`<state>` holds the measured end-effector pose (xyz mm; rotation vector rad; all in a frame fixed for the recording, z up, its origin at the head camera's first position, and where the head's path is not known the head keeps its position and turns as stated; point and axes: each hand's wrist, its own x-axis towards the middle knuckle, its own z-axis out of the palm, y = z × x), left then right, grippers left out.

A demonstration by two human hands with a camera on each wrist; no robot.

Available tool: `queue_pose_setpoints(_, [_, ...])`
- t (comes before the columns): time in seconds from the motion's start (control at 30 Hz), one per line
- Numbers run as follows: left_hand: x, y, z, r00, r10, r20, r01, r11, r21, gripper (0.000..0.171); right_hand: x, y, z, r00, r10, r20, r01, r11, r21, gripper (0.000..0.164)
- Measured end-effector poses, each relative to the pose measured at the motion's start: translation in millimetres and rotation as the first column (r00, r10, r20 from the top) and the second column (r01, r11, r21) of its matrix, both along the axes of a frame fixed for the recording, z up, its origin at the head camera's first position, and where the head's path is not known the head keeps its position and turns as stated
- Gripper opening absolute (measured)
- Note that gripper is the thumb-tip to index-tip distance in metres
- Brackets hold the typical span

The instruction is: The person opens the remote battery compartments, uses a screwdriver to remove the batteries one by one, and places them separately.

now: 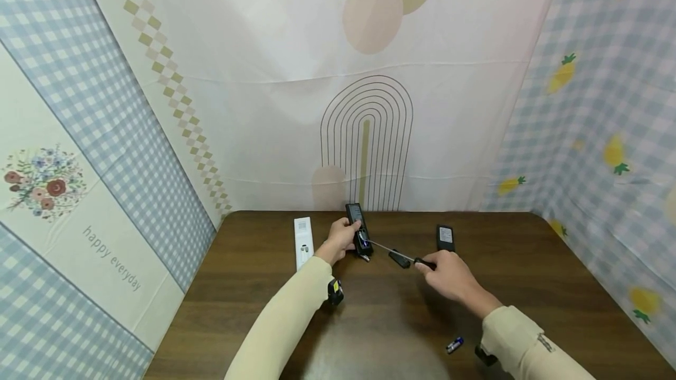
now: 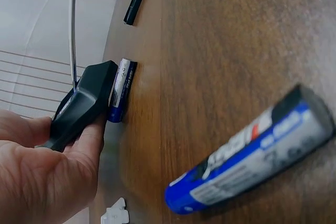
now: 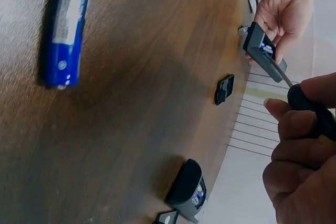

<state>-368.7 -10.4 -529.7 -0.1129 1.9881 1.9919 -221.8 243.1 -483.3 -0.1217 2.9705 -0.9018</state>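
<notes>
A black remote control is held by my left hand, thumb on its upper face and fingers beneath. Its battery compartment stands uncovered, with a blue-and-white battery inside. My right hand grips a screwdriver by its black handle. The metal shaft reaches into the compartment; the exact tip contact is hidden. Just beside the remote's lower end lies a loose battery on the table. Between both hands rests a small black battery cover.
Left of my left hand lies a white remote. A second black remote sits beyond my right hand, with batteries showing in the right wrist view. Another blue-and-white battery lies near the front of the wooden table. Patterned cloth hangs behind.
</notes>
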Motion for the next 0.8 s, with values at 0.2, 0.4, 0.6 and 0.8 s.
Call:
queue_pose_setpoints(0.2, [-0.2, -0.4, 1.9, 1.0, -0.001, -0.003, 0.001, 1.0, -0.012, 0.028, -0.3, -1.1, -3.0, 0.994, 0.056, -0.09, -0.044, 0.99, 0.131, 0.024])
queue_pose_setpoints(0.4, [-0.1, -0.1, 4.1, 1.0, 0.001, -0.011, -0.001, 1.0, -0.022, 0.029, 1.0, -2.5, -3.1, 0.964, 0.152, -0.218, -0.085, 0.954, 0.287, 0.023])
queue_pose_setpoints(0.6, [-0.1, -0.4, 3.9, 1.0, -0.007, -0.015, 0.006, 0.999, -0.044, 0.029, 0.0, 4.8, -3.6, 0.987, 0.092, -0.135, -0.068, 0.983, 0.172, 0.024])
queue_pose_setpoints(0.8, [-0.1, 0.4, 3.5, 1.0, -0.008, -0.021, 0.007, 0.999, -0.033, 0.026, -0.1, 7.3, -7.2, 0.994, 0.072, -0.078, -0.065, 0.993, 0.095, 0.027])
